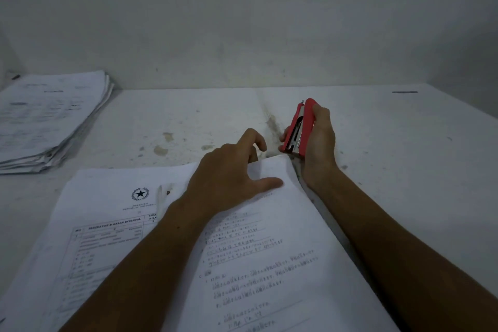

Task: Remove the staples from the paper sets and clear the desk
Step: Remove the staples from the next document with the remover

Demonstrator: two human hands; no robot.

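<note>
1. Lying across the lower centre of the frame, the top paper set runs its long axis from the lower right up toward the middle, and its far corner ends just below the red stapler.
2. That corner is the spot the next move likely turns on: the stapler's lower metal end sits just above and to the right of it, touching or nearly touching the paper edge. I cannot tell which.
3. The right hand wraps the stapler, fingers curled round its red body, the tool standing nearly upright with its hinge end up.
4. The left hand presses on the same set, thumb flat on the sheet, fingers bent near the corner; whether they pinch the paper is hidden by the hand itself.
5. Both hands are close to the corner; the right is the nearer with the tool.
6. No staple can be made out; dim light and the fingers cover that corner.
7. A second sheet with a star emblem lies under it at left.
8. Another paper stack rests at the upper left of the desk, well apart.
</note>
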